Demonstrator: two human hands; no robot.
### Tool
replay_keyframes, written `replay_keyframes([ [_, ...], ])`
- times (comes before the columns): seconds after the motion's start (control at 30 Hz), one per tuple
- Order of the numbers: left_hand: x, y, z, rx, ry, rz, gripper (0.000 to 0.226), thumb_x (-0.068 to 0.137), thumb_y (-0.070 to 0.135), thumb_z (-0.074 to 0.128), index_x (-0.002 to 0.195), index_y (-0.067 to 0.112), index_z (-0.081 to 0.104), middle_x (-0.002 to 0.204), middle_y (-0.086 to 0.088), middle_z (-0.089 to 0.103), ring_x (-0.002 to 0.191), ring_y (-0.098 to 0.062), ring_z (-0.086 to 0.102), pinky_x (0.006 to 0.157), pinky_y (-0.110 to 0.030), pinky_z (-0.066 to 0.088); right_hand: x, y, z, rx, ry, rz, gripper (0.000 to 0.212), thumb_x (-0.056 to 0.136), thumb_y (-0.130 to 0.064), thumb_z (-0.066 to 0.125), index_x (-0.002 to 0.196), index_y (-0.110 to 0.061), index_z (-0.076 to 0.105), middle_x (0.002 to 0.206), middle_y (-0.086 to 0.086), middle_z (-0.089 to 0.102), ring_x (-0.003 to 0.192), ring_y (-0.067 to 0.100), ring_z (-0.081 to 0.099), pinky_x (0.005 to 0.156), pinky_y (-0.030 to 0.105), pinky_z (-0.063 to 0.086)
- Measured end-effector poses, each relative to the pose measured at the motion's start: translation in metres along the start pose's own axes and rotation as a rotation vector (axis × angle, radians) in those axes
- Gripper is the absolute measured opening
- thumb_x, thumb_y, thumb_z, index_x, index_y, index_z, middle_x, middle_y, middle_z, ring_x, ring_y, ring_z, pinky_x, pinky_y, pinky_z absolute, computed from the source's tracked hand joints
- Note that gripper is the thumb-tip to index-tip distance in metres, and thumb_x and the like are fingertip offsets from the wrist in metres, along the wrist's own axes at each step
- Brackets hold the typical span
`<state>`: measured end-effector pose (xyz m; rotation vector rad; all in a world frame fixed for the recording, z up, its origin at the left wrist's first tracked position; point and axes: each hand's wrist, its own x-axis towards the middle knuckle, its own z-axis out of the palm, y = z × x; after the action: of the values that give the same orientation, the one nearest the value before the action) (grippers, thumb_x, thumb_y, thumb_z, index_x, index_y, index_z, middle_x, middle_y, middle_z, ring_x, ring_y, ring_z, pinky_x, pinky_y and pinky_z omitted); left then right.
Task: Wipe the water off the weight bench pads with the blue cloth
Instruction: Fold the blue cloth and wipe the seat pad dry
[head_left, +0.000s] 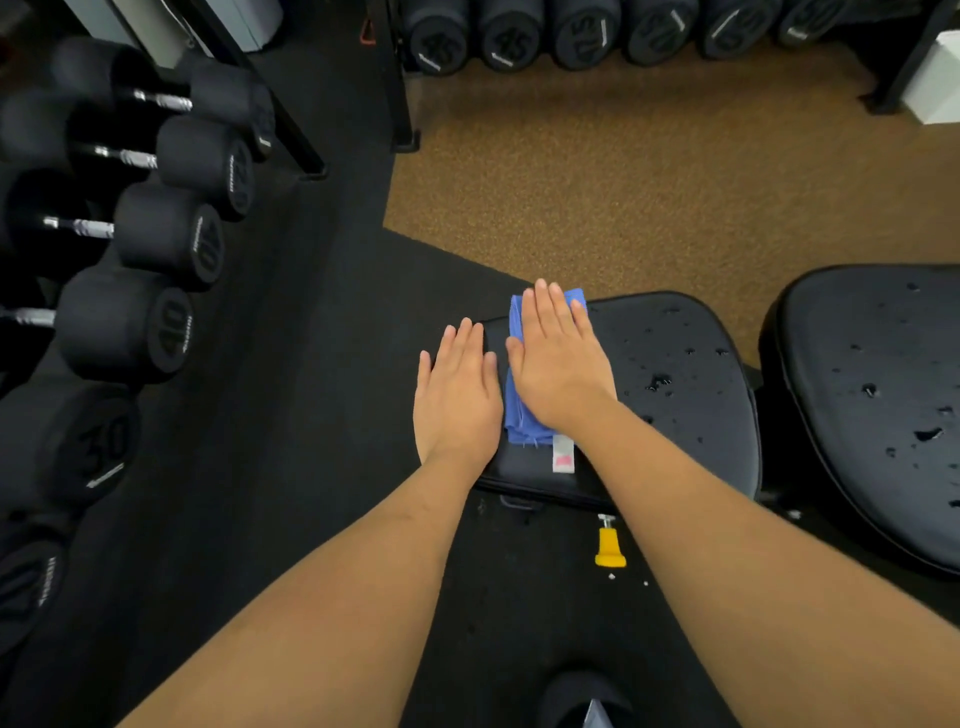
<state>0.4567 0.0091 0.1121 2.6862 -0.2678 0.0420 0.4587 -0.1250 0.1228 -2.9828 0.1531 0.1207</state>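
Right hand (558, 364), fingers straight and together, presses the blue cloth (517, 410) on the seat pad (675, 395). Left hand (457, 389) rests flat beside it. Droplets remain on the seat pad and back pad (872, 405); most wiping is left.

floor: black mat (311, 338), brown carpet (623, 182) | dumbbells (166, 234) left, back

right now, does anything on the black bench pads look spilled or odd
Yes: water droplets dot the black padded seat and the larger black back pad to its right. The folded blue cloth under the right hand sits at the seat's left end.

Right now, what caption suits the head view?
Right hand presses the blue cloth flat on a wet bench pad.
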Motion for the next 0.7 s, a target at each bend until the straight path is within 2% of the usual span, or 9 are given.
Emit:
replay_keyframes([
  [0.17,-0.004,0.0,0.001,0.08,-0.035,0.004,0.053,0.109,0.034,0.015,0.159,0.02,0.022,0.167,0.006,0.018,0.154,-0.008,0.006,0.127,-0.037,0.006,-0.104,-0.009,0.009,-0.019,0.008,-0.09,0.065,0.105,-0.042,0.008,0.157,-0.003,0.002,0.165,0.014,-0.002,0.153,0.026,-0.005,0.125,0.045,0.009],
  [0.23,-0.004,0.002,0.001,0.098,-0.044,0.003,0.054,0.108,0.034,0.014,0.16,0.02,0.02,0.167,0.006,0.017,0.154,-0.008,0.005,0.127,-0.037,0.006,-0.101,-0.003,0.007,-0.023,-0.003,-0.12,0.065,0.105,-0.043,0.007,0.157,-0.004,0.002,0.166,0.012,-0.002,0.153,0.023,-0.006,0.125,0.044,0.008],
  [0.33,0.0,0.002,0.001,0.119,-0.038,0.008,0.054,0.108,0.034,0.014,0.16,0.02,0.021,0.167,0.005,0.018,0.154,-0.009,0.006,0.127,-0.038,0.008,-0.053,0.006,0.002,0.0,0.017,-0.12,0.066,0.103,-0.044,0.003,0.158,-0.007,-0.002,0.166,0.008,-0.008,0.153,0.019,-0.011,0.125,0.039,-0.003],
  [0.47,-0.002,0.002,0.003,0.128,-0.029,0.002,0.053,0.109,0.034,0.015,0.159,0.02,0.023,0.166,0.006,0.02,0.154,-0.008,0.008,0.127,-0.038,0.009,0.006,0.015,-0.004,-0.031,-0.007,-0.034,0.064,0.106,-0.042,0.011,0.157,-0.006,-0.003,0.167,0.01,-0.008,0.153,0.021,-0.011,0.125,0.04,-0.004],
  [0.53,-0.002,0.002,0.003,0.125,-0.026,0.004,0.053,0.109,0.033,0.015,0.159,0.02,0.023,0.166,0.006,0.02,0.154,-0.008,0.007,0.127,-0.038,0.008,-0.001,0.012,-0.002,-0.011,-0.007,-0.025,0.065,0.106,-0.042,0.012,0.157,-0.005,-0.004,0.166,0.011,-0.009,0.153,0.022,-0.012,0.125,0.041,-0.003],
  [0.7,-0.004,0.002,0.001,0.119,-0.034,0.0,0.053,0.109,0.033,0.015,0.159,0.02,0.022,0.166,0.006,0.019,0.154,-0.008,0.007,0.127,-0.038,0.008,-0.097,-0.001,0.004,-0.049,0.009,-0.047,0.065,0.104,-0.041,0.005,0.156,-0.004,-0.004,0.165,0.013,-0.008,0.153,0.026,-0.01,0.125,0.045,0.0],
])
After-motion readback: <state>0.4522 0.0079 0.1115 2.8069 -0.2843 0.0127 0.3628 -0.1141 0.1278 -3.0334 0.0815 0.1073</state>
